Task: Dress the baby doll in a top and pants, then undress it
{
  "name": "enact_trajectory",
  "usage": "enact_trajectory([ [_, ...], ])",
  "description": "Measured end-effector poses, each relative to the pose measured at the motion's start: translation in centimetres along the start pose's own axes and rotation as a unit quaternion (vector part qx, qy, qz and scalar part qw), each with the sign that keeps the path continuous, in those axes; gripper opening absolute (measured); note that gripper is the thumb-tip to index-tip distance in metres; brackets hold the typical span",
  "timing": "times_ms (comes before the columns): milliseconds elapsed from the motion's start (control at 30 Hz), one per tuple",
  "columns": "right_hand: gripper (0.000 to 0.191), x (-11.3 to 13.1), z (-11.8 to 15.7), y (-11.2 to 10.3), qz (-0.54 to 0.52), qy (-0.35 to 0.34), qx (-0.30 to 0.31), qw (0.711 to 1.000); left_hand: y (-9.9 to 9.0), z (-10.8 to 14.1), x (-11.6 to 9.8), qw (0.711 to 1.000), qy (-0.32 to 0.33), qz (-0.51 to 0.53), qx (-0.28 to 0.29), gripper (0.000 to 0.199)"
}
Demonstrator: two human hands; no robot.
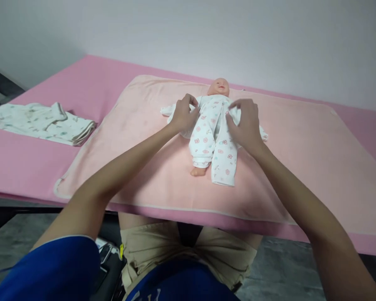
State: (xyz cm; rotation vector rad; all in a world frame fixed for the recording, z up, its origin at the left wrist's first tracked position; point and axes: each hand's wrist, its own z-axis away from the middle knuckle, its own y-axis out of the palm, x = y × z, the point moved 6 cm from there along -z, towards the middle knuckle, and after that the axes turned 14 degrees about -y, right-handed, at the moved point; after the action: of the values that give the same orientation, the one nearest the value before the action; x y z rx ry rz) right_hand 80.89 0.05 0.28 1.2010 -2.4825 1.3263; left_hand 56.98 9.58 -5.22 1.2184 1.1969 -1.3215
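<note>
A baby doll [221,87] lies on its back, head toward the wall, in a white long-sleeved top. White printed baby trousers [203,129] lie over its front; one bare foot [198,172] shows below the left-hand leg. No foot shows at the flat right-hand trouser leg [224,169]. My left hand [185,113] is at the left edge of the trousers near the waist, fingers curved and apart from the thumb. At the opposite edge, my right hand [246,123] has its fingers bent, with a gap to the thumb. Both sets of fingertips are close to the cloth.
Under the doll is a peach blanket [138,163] with a pale edge, spread over a pink-covered table [90,83]. Folded white printed baby clothes [40,123] lie at the left. A pale wall [207,37] stands behind the table. Below its front edge is a black bag [108,267].
</note>
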Motion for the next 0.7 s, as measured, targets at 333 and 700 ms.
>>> enact_trajectory([
  [333, 0.012, 10.5, 13.2, 3.5, 0.127, -0.134, 0.182, 0.966, -0.7, 17.7, 4.3, 0.888, 0.108, -0.438, 0.081, 0.032],
  [700, 0.017, 11.2, 12.7, 3.0, 0.023, 0.001, 0.051, 0.998, 0.3, 19.9, 2.2, 0.901, 0.077, -0.427, 0.016, 0.032],
])
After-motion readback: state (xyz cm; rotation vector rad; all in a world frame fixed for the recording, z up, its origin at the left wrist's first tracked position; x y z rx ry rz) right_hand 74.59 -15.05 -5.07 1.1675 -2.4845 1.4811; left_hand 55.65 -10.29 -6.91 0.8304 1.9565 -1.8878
